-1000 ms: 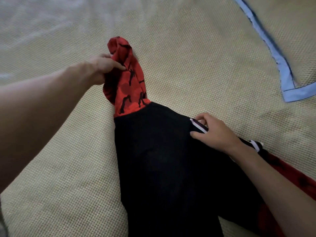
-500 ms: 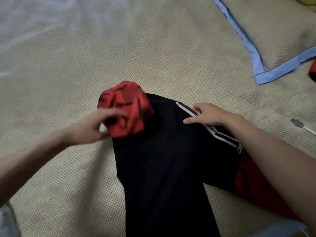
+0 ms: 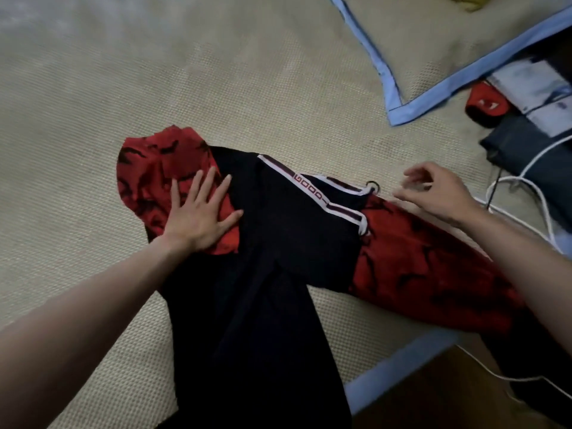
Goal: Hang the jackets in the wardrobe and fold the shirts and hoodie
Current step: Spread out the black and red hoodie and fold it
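A black shirt with red patterned sleeves lies spread on a beige woven mat. Its left red sleeve is folded over onto the black body. My left hand lies flat on that sleeve, fingers spread, pressing it down. The collar has white and dark striped trim with lettering. The right red sleeve stretches out toward the mat's right edge. My right hand hovers just above the top of that sleeve beside the collar, fingers loosely curled and holding nothing.
A beige pillow with blue border lies at the upper right. Beyond the mat's right edge are a red cap, folded dark clothes, a patterned white cloth and white cables. The mat's blue edge runs at lower right.
My left hand folded the red sleeve down onto the black body and now presses it flat. My right hand left the collar and moved right, lifting off the cloth.
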